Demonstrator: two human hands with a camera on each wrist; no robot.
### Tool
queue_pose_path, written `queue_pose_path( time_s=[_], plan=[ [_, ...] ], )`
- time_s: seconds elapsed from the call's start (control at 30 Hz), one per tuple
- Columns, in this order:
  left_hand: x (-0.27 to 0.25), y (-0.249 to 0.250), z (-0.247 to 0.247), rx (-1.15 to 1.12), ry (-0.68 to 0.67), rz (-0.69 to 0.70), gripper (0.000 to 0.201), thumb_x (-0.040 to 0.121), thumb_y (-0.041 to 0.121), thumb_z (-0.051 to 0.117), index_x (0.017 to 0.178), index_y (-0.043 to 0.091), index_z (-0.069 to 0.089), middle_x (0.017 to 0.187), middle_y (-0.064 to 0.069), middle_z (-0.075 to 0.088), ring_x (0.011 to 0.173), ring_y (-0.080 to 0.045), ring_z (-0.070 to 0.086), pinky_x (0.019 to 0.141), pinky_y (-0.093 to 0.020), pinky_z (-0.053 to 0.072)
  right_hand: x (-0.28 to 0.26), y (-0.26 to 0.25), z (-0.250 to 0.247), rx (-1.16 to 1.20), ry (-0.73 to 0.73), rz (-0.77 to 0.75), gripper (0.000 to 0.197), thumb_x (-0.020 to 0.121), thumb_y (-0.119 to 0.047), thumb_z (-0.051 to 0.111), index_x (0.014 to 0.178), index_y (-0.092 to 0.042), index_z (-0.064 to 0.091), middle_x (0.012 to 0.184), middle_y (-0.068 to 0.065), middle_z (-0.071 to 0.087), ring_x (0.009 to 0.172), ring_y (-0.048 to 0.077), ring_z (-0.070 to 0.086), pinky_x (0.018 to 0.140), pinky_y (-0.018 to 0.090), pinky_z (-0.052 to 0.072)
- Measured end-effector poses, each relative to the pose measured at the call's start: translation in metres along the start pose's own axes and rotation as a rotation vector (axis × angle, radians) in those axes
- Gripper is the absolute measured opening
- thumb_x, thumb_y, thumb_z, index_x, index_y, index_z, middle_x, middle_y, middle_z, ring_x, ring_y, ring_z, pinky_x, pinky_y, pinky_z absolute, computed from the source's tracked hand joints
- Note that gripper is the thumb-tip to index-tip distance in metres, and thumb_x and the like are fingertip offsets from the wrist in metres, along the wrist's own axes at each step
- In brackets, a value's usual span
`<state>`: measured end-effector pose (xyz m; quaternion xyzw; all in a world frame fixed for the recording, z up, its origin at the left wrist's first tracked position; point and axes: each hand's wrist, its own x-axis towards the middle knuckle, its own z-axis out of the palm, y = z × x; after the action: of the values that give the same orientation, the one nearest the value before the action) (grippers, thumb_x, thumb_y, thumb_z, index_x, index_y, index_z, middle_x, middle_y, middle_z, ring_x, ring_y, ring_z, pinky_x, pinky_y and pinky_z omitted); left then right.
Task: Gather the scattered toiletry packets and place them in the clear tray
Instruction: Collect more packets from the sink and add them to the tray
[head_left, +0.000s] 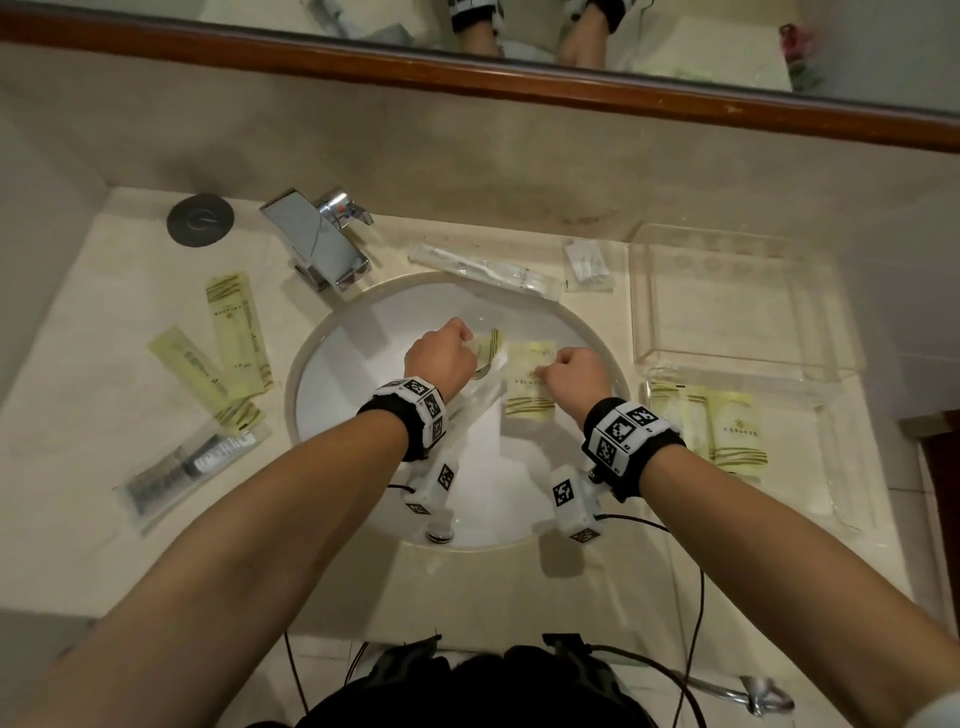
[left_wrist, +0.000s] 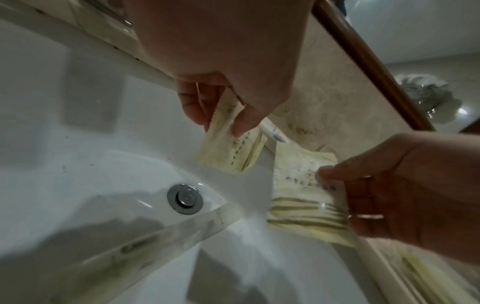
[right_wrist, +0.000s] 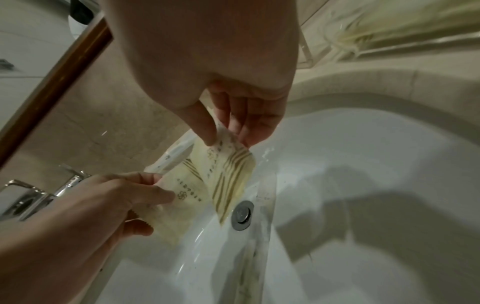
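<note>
Beige marble counter (head_left: 93, 322), white basin (head_left: 358, 332), chrome faucet (head_left: 319, 241), wood-framed mirror (head_left: 519, 78).

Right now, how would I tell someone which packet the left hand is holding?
Find the round white sink. Two hands hold yellow packets above it. The left hand pinches the smaller packet, nearer the faucet; the right hand's packet is wider, nearer the clear tray.

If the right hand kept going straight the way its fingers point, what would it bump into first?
Probably the white sink basin. The right hand points down into the bowl, pinching a yellow packet that hangs above the drain. The packet's lower edge would likely touch first, though depth is unclear.
</note>
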<state>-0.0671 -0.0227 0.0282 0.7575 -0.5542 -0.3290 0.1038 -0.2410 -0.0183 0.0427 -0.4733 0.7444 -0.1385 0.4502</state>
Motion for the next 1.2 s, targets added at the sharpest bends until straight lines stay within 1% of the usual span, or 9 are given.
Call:
queue_pose_path(
  time_s=[0.17, 0.4, 0.47, 0.57, 0.63, 0.77, 0.87, 1.07, 1.2],
  plan=[
    [-0.016, 0.015, -0.006, -0.378, 0.033, -0.013, 0.037, 0.080, 0.005, 0.056, 0.114, 0.018, 0.060, 0.103, -0.004, 0.067, 0.093, -0.023, 0.063, 0.078, -0.035, 0.054, -0.006, -0.003, -0.008, 0.218, -0.053, -0.006, 0.011, 0.083, -0.020, 0.064, 0.076, -0.016, 0.057, 0.080, 0.007, 0.062, 0.077, 0.024, 0.058, 0.082, 0.043, 0.050],
    [-0.036, 0.037, -0.008, -0.767, -0.097, -0.025, 0.043, 0.076, -0.013, 0.056, 0.110, 0.014, 0.055, 0.107, -0.011, 0.066, 0.098, -0.030, 0.064, 0.070, -0.041, 0.058, -0.017, -0.006, -0.032, 0.418, -0.075, -0.021, 0.005, 0.086, -0.010, 0.065, 0.084, -0.014, 0.067, 0.094, 0.009, 0.072, 0.089, 0.026, 0.067, 0.090, 0.043, 0.054],
    [-0.041, 0.043, -0.008, -0.798, -0.101, -0.033, 0.040, 0.077, -0.015, 0.055, 0.106, 0.013, 0.054, 0.105, -0.011, 0.065, 0.096, -0.030, 0.063, 0.070, -0.039, 0.057, -0.020, -0.005, -0.040, 0.443, -0.084, -0.038, 0.011, 0.087, -0.006, 0.064, 0.082, -0.016, 0.066, 0.092, 0.006, 0.071, 0.090, 0.026, 0.068, 0.086, 0.039, 0.055],
    [-0.046, 0.050, -0.005, -0.791, -0.090, -0.041, 0.036, 0.076, -0.015, 0.055, 0.101, 0.011, 0.053, 0.099, -0.010, 0.065, 0.093, -0.030, 0.062, 0.075, -0.042, 0.055, -0.026, -0.002, -0.051, 0.468, -0.090, -0.073, 0.017, 0.088, -0.003, 0.062, 0.076, -0.015, 0.063, 0.084, 0.004, 0.068, 0.075, 0.020, 0.064, 0.066, 0.027, 0.049],
    [-0.051, 0.055, -0.003, -0.783, -0.073, -0.033, 0.035, 0.076, -0.016, 0.054, 0.100, 0.010, 0.052, 0.093, -0.009, 0.064, 0.091, -0.029, 0.061, 0.077, -0.043, 0.054, -0.029, 0.001, -0.058, 0.489, -0.099, -0.088, 0.017, 0.089, -0.002, 0.060, 0.076, -0.012, 0.061, 0.083, 0.004, 0.066, 0.071, 0.018, 0.061, 0.061, 0.024, 0.046],
    [-0.064, 0.069, -0.002, -0.782, -0.050, 0.005, 0.030, 0.082, -0.015, 0.048, 0.099, 0.010, 0.052, 0.084, -0.003, 0.060, 0.080, -0.019, 0.059, 0.063, -0.028, 0.049, -0.034, 0.006, -0.069, 0.464, -0.096, -0.131, 0.005, 0.090, -0.005, 0.060, 0.085, -0.006, 0.060, 0.080, 0.005, 0.062, 0.070, 0.018, 0.057, 0.062, 0.026, 0.046],
    [-0.072, 0.078, 0.000, -0.819, -0.083, 0.021, 0.038, 0.074, -0.015, 0.053, 0.092, 0.018, 0.055, 0.098, -0.012, 0.066, 0.093, -0.030, 0.062, 0.072, -0.034, 0.051, -0.039, 0.009, -0.078, 0.471, -0.080, -0.156, 0.005, 0.089, -0.006, 0.062, 0.086, -0.005, 0.059, 0.083, 0.010, 0.059, 0.075, 0.022, 0.056, 0.065, 0.029, 0.047],
    [-0.087, 0.103, 0.002, -0.926, -0.113, 0.031, 0.024, 0.083, 0.004, 0.067, 0.104, 0.011, 0.057, 0.093, -0.007, 0.067, 0.071, -0.018, 0.064, 0.047, -0.019, 0.047, -0.049, 0.021, -0.100, 0.509, -0.071, -0.178, 0.002, 0.088, -0.005, 0.063, 0.086, -0.004, 0.063, 0.081, 0.008, 0.063, 0.072, 0.020, 0.059, 0.067, 0.031, 0.049],
    [-0.093, 0.120, 0.012, -0.929, -0.095, 0.044, 0.020, 0.081, 0.000, 0.069, 0.085, 0.013, 0.055, 0.083, -0.005, 0.065, 0.069, -0.020, 0.063, 0.053, -0.025, 0.051, -0.055, 0.030, -0.117, 0.540, -0.064, -0.180, 0.014, 0.087, -0.002, 0.063, 0.076, -0.010, 0.062, 0.075, 0.005, 0.062, 0.067, 0.019, 0.058, 0.062, 0.028, 0.047]
  ],
)
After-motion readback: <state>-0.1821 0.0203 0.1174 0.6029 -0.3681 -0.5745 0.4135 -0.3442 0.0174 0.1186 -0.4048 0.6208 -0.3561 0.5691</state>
